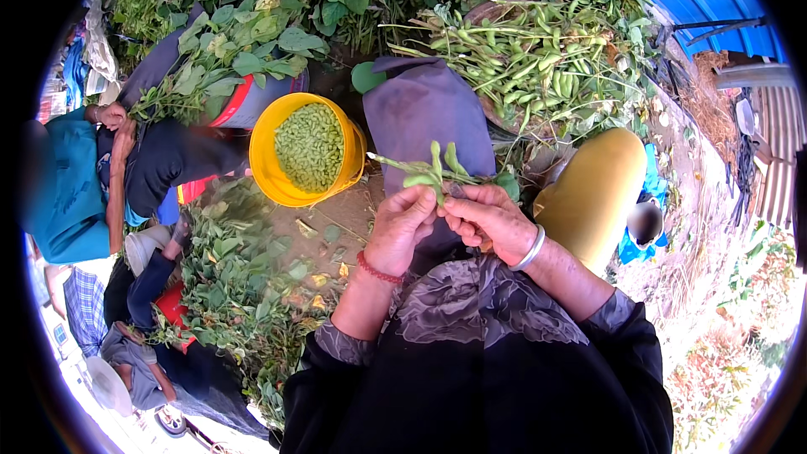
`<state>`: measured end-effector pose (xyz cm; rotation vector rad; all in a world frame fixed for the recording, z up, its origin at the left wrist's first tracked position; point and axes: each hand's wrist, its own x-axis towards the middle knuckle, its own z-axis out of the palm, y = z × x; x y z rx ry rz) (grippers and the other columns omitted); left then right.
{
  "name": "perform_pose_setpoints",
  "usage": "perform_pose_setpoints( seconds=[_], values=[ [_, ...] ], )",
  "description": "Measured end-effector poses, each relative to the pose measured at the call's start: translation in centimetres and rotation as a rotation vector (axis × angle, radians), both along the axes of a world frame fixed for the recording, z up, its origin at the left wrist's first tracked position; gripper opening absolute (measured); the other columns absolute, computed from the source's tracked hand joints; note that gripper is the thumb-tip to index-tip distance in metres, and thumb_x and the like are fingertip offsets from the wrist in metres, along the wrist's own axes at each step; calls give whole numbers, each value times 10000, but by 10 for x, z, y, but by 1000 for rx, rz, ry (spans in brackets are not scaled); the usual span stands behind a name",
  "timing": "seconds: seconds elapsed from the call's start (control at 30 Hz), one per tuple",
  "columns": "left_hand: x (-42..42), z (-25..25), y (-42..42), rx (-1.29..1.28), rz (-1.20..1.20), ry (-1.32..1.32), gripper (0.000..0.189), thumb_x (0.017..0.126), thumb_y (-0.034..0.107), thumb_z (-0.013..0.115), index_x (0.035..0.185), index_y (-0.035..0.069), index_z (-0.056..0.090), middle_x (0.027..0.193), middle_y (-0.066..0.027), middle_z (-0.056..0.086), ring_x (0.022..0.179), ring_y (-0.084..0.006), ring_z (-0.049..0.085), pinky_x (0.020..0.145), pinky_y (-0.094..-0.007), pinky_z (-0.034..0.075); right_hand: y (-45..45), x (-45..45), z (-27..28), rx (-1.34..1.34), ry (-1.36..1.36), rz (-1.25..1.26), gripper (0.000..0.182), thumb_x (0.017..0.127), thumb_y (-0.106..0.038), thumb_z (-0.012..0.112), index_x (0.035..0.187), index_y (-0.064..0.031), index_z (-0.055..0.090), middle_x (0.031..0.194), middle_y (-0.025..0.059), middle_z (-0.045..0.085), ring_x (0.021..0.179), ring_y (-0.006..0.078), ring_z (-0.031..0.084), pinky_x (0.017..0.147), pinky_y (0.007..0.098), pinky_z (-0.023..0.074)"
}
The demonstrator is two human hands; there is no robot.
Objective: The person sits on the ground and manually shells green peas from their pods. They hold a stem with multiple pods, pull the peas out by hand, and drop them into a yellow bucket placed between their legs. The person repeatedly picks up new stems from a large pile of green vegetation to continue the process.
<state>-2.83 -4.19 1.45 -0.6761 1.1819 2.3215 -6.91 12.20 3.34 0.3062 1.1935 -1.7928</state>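
Note:
My left hand (403,227), with a red bead bracelet at the wrist, pinches a green soybean pod between thumb and forefinger. Close against it, my right hand (492,217), wearing a silver bangle, grips the soybean stem (406,165) that bears several pods. The fingertips nearly meet, and hide part of the stem. Just beyond my hands a purple-grey cloth (422,107) covers a leg. To the left stands a yellow bucket (260,157) holding many shelled green beans.
Cut bean plants (536,57) are heaped ahead, and a leafy pile (246,290) covers ground at left. A person in a teal shirt (69,195) handles plants beside a grey-and-red bucket (252,104). Another person (142,372) sits lower left. Yellow fabric (592,195) is at right.

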Motion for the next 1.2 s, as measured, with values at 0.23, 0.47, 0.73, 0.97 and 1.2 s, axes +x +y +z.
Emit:
perform_pose_setpoints(
  seconds=[0.23, 0.47, 0.73, 0.97, 1.2],
  values=[
    [4, -4, 13, -235, 172, 7, 239, 864, 290, 632, 858, 53, 608, 668, 45, 503, 539, -19, 393, 462, -158, 294, -9, 13, -3, 442, 1105, -33, 137, 881, -58, 493, 952, 35, 567, 703, 114, 560, 623, 223, 561, 606, 317, 461],
    [6, -3, 22, -391, 200, 53, 213, 881, 276, 611, 848, 68, 580, 655, 49, 468, 547, -29, 382, 466, -167, 283, -2, 12, 3, 387, 870, 86, 203, 871, -38, 528, 1055, 31, 578, 770, 96, 619, 592, 130, 559, 527, 245, 452],
    [2, -7, 8, -21, 107, 80, 238, 903, 274, 576, 792, 68, 536, 649, 33, 467, 556, -33, 366, 480, -180, 279, 4, 2, -2, 113, 261, 73, 163, 908, -102, 515, 999, -5, 610, 760, 15, 609, 570, 41, 492, 475, 173, 388],
    [2, 3, 6, -423, -62, 128, 128, 866, 141, 609, 862, 19, 572, 683, -5, 541, 556, -31, 446, 468, -162, 305, 2, 3, -9, 257, 611, 102, 134, 866, -38, 522, 945, 21, 613, 735, 21, 610, 562, 60, 514, 512, 221, 433],
    [9, -10, 1, -272, 129, -38, 91, 806, 32, 532, 876, 10, 584, 751, -27, 556, 632, -61, 489, 510, -191, 349, -6, 12, -12, 392, 951, 135, 158, 857, -20, 520, 984, 22, 604, 736, 62, 628, 550, 103, 553, 517, 244, 459]
  ],
)
